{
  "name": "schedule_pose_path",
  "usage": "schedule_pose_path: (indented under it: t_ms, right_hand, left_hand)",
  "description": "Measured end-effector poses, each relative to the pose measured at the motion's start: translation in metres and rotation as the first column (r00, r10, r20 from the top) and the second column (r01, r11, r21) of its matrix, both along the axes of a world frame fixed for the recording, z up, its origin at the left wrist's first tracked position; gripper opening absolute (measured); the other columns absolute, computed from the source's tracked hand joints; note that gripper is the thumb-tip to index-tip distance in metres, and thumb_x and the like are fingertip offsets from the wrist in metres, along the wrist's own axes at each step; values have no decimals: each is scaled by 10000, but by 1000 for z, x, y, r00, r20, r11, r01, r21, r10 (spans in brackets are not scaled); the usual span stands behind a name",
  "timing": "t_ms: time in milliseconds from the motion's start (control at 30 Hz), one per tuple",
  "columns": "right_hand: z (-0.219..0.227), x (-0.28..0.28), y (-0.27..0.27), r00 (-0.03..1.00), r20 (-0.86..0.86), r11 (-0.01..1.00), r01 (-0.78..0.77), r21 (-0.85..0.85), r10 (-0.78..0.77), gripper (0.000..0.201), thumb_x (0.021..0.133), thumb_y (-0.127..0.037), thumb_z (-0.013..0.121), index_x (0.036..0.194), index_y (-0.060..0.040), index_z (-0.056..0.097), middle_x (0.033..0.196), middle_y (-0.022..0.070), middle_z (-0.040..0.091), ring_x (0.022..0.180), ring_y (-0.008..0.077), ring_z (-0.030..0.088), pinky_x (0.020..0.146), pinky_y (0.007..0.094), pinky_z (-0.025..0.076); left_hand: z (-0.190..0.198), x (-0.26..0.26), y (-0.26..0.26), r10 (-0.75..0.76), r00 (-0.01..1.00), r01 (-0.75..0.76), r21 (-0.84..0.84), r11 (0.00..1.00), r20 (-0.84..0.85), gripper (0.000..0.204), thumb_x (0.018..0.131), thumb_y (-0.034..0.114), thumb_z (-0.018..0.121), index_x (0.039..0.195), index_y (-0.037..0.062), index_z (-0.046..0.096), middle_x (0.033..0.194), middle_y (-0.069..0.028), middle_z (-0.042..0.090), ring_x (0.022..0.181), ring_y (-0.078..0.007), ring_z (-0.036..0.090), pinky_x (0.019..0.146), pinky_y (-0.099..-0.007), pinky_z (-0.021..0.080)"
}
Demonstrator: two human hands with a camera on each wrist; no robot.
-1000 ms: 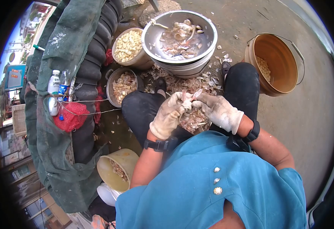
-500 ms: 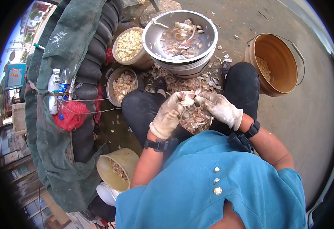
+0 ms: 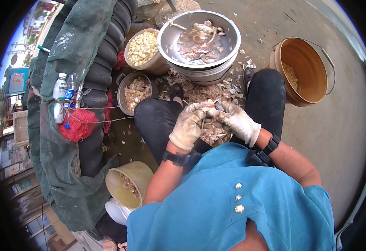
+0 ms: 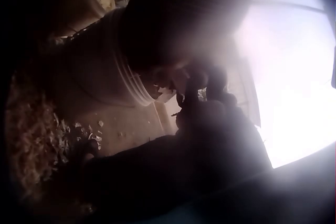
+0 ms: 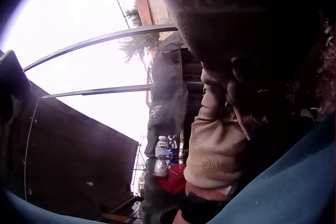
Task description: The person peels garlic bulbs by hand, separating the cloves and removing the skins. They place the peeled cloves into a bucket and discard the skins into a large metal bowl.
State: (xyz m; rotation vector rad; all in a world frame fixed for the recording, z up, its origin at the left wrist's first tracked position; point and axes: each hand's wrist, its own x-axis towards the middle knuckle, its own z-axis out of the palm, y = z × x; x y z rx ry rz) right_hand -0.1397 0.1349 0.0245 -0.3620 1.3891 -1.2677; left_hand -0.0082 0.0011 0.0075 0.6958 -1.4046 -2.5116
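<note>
In the head view, my gloved left hand holds a garlic bulb between thumb and fingers, its thin stalk hanging below. The gloved right hand pinches at the bulb from the other side, with a small dark grey piece at its fingertips. Both hands meet above a heap of garlic and papery skins between the knees. The left wrist view is dark, with fingers in silhouette; the right wrist view shows the left glove and the stalk.
Ahead stands a metal basin of skins on a bucket. To its left are a bucket of peeled cloves and a pot of garlic. A brown bucket stands right, a cream tub left. Skins litter the ground.
The fingers have closed in around the bulb, covering more of it, and the right hand has shifted slightly left. The grey piece at the right fingertips now shows.
</note>
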Motion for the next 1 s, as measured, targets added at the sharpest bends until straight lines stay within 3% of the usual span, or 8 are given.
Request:
schedule_pose_path:
  t_ms: [100,333,433,667,733,833,900,1000]
  right_hand:
    - [0,-5,3,962,273,1000,-7,26,0,416,922,-399,659,1152,-61,579,822,-29,629,634,4,478,523,173,375]
    - [17,-5,3,953,299,998,-22,-63,39,293,958,-338,623,1090,-80,580,786,-58,575,585,2,408,498,167,322]
    - [11,-8,5,959,278,993,-23,-118,56,271,962,-317,617,1085,-78,577,768,-68,546,582,1,403,501,168,323]
    - [4,-11,6,970,219,987,-78,-137,107,304,951,-275,628,1139,-54,540,861,-42,560,690,1,463,565,172,388]
    - [1,-11,4,973,212,986,-57,-158,91,330,940,-276,645,1150,-49,530,896,-34,568,734,4,490,596,177,421]
    - [5,-8,0,984,176,994,-11,-112,31,375,911,-279,685,1155,-50,516,937,-24,579,802,17,525,657,193,462]
    - [17,-7,-2,995,100,997,-3,-81,11,344,900,-303,696,1112,-80,544,789,-77,531,609,-11,403,501,164,301]
    - [15,-9,-2,980,195,984,3,-178,32,358,889,-295,708,1121,-84,535,806,-74,541,617,-10,414,505,165,305]
  left_hand:
    - [0,0,-3,6,1000,-9,178,984,16,249,998,102,506,1213,-4,574,1109,-88,668,918,-152,681,686,-235,564]
    - [-2,8,-13,-101,995,88,368,926,14,225,994,92,505,1187,4,579,1075,-124,676,890,-207,676,782,-305,567]
    - [-5,6,-10,-68,996,46,332,942,56,253,1004,147,516,1204,3,574,958,-93,691,793,-175,700,652,-222,543]
    - [7,-1,-2,-14,995,-10,245,969,96,235,995,172,546,1184,32,540,979,-75,678,749,-92,653,609,-182,538]
    - [-2,-4,-6,-113,993,111,116,987,17,303,976,246,588,1163,13,533,948,-57,670,681,-70,638,584,-194,551]
    - [10,-10,0,-61,996,46,202,978,69,389,954,324,617,1150,-1,528,939,-48,666,626,-61,616,575,-203,556]
    - [13,-10,0,-71,995,58,180,982,65,404,950,336,621,1151,-2,527,931,-45,663,630,-59,614,582,-212,561]
    - [9,-10,-1,-88,994,79,131,988,67,428,943,358,626,1150,-3,526,922,-47,657,649,-67,621,593,-231,570]
